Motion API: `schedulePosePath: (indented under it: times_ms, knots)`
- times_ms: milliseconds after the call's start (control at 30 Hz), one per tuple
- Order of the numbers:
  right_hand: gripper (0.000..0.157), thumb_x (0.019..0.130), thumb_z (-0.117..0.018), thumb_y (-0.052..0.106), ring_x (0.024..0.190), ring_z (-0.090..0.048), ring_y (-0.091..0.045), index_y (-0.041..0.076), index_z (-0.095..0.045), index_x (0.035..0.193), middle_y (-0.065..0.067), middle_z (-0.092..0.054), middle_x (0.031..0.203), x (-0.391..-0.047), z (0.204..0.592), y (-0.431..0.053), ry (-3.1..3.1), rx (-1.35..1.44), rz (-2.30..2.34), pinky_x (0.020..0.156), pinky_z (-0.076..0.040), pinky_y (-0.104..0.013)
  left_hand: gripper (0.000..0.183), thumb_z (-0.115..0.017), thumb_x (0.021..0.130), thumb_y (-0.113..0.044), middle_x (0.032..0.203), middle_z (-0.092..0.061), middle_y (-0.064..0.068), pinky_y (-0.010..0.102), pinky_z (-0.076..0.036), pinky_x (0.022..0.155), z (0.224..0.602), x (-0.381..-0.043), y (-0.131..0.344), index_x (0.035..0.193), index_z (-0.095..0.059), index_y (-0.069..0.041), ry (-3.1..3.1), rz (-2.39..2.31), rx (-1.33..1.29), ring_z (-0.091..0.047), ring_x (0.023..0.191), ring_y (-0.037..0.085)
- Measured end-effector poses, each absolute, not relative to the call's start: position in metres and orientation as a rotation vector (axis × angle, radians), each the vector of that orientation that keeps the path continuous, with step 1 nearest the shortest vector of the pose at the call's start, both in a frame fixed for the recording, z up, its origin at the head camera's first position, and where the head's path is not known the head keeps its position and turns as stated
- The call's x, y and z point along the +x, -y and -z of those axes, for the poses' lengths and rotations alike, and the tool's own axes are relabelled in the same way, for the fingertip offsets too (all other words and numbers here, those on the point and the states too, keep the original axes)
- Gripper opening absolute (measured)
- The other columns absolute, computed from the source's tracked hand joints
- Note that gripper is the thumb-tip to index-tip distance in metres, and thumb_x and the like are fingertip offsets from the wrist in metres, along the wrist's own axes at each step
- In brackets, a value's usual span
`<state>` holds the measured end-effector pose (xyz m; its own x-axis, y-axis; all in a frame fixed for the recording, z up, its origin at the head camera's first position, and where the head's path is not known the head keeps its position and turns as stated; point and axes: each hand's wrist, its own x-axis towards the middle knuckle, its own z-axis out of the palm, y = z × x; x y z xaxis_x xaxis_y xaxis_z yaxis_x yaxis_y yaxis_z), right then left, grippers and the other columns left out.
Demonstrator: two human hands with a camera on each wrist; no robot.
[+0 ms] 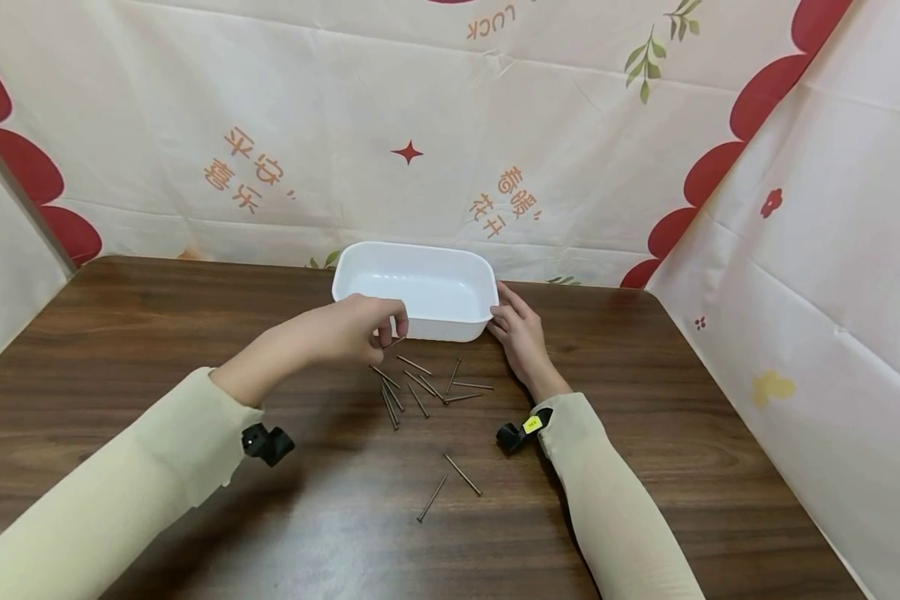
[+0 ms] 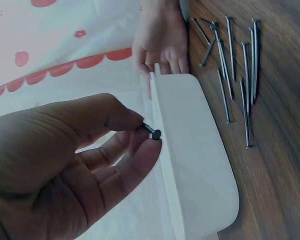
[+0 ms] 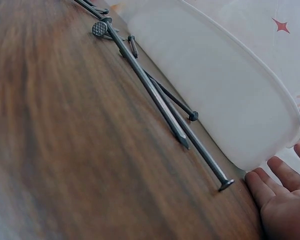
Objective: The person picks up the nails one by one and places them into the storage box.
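White plastic shines on the tray [image 1: 446, 329], which sits at the far middle of the brown wood-grain table [image 1: 630, 400], and my right hand [image 1: 523, 337] is at its right end. The fingers there are slightly bent and a little apart, their tips touching the outside of the wall by the near right corner; whether any of them reach under the base I cannot tell. My left hand [image 1: 356, 327] is nearly closed at the tips: thumb and fingers pinch a single nail [image 2: 151, 131], its round head poking out just past my fingertips, while the fingers behind bend loosely toward the palm. I hold this nail off the table, close to the tray's near side and left of its middle; whether it is above the rim I cannot tell. Between my hands, on the near side of the tray, a loose cluster of nails [image 1: 418, 400] lies at mixed angles, some crossing or touching. Two more nails [image 1: 462, 475] lie well apart from them, nearer to me, slanting different ways. Pale cuffed sleeves [image 1: 607, 492] cover both my arms, with a black device [image 1: 267, 444] at each wrist. Beyond the table's far edge hangs a white cloth [image 1: 330, 125] with red scallops and orange lettering
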<state>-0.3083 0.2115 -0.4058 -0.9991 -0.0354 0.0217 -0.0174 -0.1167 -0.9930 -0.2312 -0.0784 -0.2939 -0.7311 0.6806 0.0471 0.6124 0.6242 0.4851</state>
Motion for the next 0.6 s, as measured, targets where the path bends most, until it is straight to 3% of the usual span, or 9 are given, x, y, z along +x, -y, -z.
schedulePosePath:
  times_ms: [600]
  knots:
    - [0.058, 0.098, -0.050, 0.009, 0.134, -0.056, -0.024, 0.017, -0.041, 0.155, -0.013, -0.046, 0.155, -0.308, 0.406, -0.210, -2.110, -0.078, 2.326, 0.114, -0.045, -0.039, 0.030, -0.064, 0.084, 0.003, 0.098, -0.068, 0.014, 0.034, -0.051, 0.077, 0.295, -0.291, 0.060, 0.113, -0.060, -0.002, -2.778, -0.702, 0.845, -0.064, 0.082, 0.025]
